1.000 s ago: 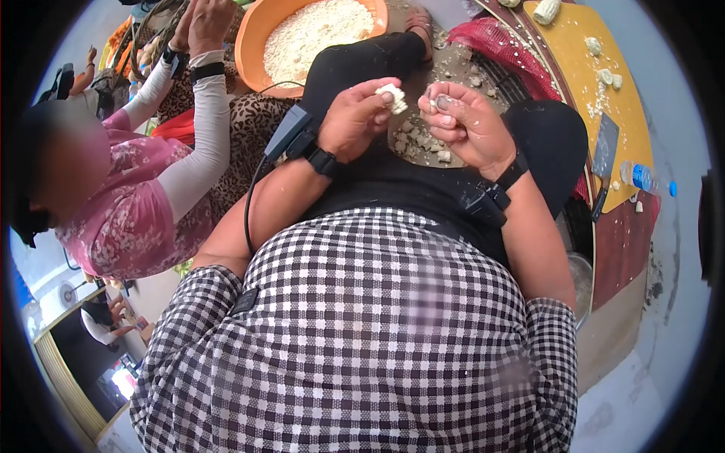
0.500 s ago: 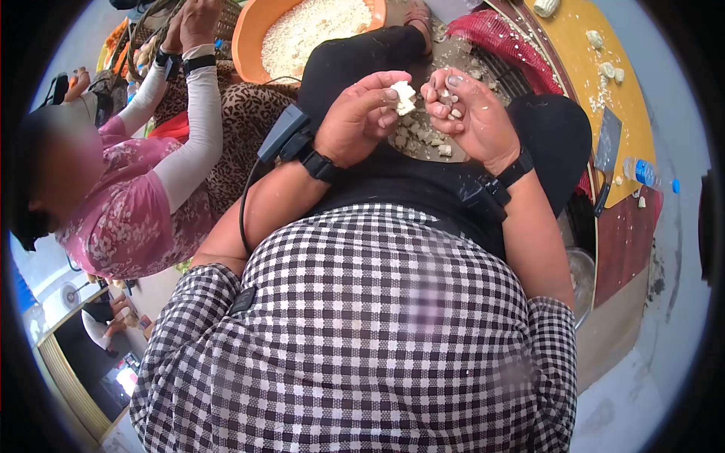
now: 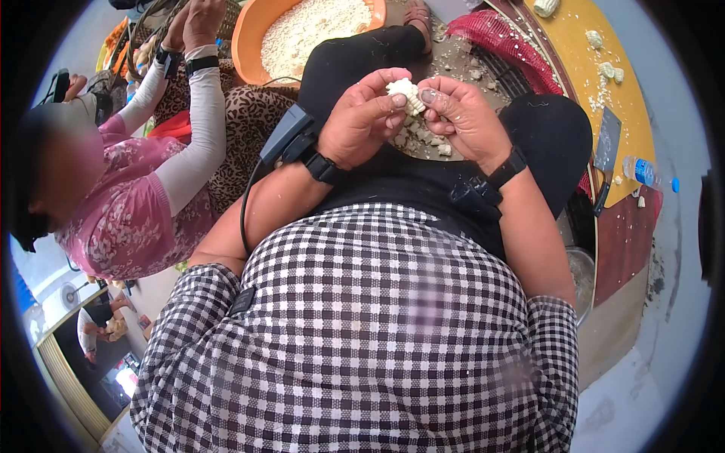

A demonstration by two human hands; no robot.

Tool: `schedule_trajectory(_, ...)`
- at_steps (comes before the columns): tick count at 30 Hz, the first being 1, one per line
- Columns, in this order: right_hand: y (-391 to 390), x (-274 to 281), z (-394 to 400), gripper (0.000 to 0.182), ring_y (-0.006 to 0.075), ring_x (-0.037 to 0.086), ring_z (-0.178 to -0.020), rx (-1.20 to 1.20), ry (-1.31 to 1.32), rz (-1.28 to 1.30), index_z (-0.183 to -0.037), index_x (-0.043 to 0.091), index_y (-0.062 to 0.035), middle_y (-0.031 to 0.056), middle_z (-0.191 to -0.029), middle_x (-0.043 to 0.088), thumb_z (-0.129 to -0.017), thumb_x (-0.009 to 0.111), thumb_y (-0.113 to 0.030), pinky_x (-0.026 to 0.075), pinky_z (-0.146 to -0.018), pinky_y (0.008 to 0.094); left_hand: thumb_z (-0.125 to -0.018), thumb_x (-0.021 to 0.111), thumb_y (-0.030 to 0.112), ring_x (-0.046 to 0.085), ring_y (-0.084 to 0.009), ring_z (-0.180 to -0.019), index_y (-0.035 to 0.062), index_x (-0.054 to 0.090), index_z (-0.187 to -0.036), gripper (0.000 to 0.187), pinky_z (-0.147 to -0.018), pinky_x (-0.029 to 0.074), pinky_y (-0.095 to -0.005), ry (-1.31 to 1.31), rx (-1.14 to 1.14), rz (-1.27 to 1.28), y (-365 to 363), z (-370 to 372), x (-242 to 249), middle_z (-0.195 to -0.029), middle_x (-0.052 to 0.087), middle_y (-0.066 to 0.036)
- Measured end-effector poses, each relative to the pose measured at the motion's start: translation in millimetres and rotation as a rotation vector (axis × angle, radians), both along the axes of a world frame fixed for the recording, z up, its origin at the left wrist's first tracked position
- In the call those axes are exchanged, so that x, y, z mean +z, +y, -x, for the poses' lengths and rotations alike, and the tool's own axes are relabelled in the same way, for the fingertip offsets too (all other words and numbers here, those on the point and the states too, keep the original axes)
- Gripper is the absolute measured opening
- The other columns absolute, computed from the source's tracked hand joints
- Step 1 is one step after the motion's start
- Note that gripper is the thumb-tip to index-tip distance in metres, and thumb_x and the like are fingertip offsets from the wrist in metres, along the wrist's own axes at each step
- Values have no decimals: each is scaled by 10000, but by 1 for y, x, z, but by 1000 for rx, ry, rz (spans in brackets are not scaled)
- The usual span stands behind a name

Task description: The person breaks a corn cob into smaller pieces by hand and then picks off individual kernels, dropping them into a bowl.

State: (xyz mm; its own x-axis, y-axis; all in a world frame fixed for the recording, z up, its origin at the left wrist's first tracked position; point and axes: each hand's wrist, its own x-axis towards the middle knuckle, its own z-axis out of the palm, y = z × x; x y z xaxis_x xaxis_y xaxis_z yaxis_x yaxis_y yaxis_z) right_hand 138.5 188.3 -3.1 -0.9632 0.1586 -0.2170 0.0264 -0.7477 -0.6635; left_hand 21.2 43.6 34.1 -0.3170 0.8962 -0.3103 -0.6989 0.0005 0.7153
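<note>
Between my two hands is a broken piece of white corn cob (image 3: 408, 96) with large kernels. My left hand (image 3: 361, 121) is closed around its left side, thumb pressed on the front. The thumb and fingers of my right hand (image 3: 474, 124) pinch the right side of the same piece. Whether loose kernels lie inside the curled right fingers is hidden. Below the hands, pale cob scraps (image 3: 423, 140) are scattered on the floor between my legs.
An orange basin (image 3: 249, 45) of white kernels stands beyond my left leg. A co-worker in a pink top (image 3: 128, 196) sits at left. On the yellow board (image 3: 634, 113) at right are a cleaver (image 3: 607, 143), a plastic bottle (image 3: 644, 172) and cob pieces. A red mesh sack (image 3: 498, 41) lies beside it.
My right hand has moved left and turned over, from holding loose kernels apart from the cob to gripping it. My left hand still holds the piece, with more kernels now showing.
</note>
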Motion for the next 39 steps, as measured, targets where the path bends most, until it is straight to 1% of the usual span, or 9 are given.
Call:
schedule_trajectory(6,1,0,0,178,36,444,-580,17,7,-24,-1012,577,20,27,-764,539,-905,551,-119,342,-476,138,-852,575,68,381,-36,-600,51,477,-1177,339,-526,316,-151,-87,-8,-30,-1,4,-7,-863,527,9)
schedule_trajectory(13,2,3,0,147,31,459,-593,39,55,-47,-998,574,9,21,-761,532,-908,537,-102,354,-473,137,-854,583,95,382,-31,-605,33,480,-1202,369,-494,296,-136,-213,-11,-16,-2,10,-7,-922,534,-3)
schedule_trajectory(18,-3,15,1,144,19,454,-595,8,11,33,-948,571,-29,-7,-731,508,-902,565,-165,348,-466,134,-853,579,89,381,-34,-599,27,490,-1194,358,-515,321,-148,-150,-43,-30,-2,10,-5,-866,531,9)
schedule_trajectory(21,-6,15,3,171,9,449,-596,9,17,-51,-932,573,-45,-27,-714,491,-896,582,-212,346,-467,131,-851,578,84,375,-35,-591,25,491,-1193,359,-530,331,-156,-53,-43,-21,-1,7,-5,-820,520,24)
schedule_trajectory(25,-5,6,5,151,9,445,-588,-2,-29,-115,-927,578,-45,-34,-715,498,-895,584,-193,344,-463,129,-847,584,84,368,-34,-581,23,491,-1193,363,-534,327,-160,-7,-17,17,1,5,-1,-801,513,39)
schedule_trajectory(30,-3,4,6,111,12,442,-580,1,-20,-106,-923,583,-38,-26,-714,510,-895,579,-145,344,-456,130,-849,587,94,373,-24,-583,16,485,-1206,380,-528,332,-156,-109,-38,-18,-2,11,-9,-820,523,35)
schedule_trajectory(34,-3,7,5,116,13,443,-589,1,-14,-147,-931,584,-32,-20,-712,509,-898,575,-143,349,-463,132,-857,585,105,395,-17,-591,7,469,-1228,401,-501,329,-148,-203,-58,-11,-2,15,-10,-853,531,24)
schedule_trajectory(37,-4,10,4,121,14,444,-594,9,-1,-167,-936,583,-26,-18,-708,508,-898,574,-141,356,-469,136,-869,565,92,410,-21,-598,1,458,-1240,397,-482,324,-149,-319,-58,-35,-3,17,-15,-881,533,14)
schedule_trajectory(39,-4,11,4,126,17,445,-598,7,-13,-197,-938,581,-23,-16,-708,507,-895,577,-141,361,-474,140,-862,557,60,407,-31,-605,-15,461,-1227,385,-470,314,-149,-397,-29,-33,-4,17,-14,-847,511,7)
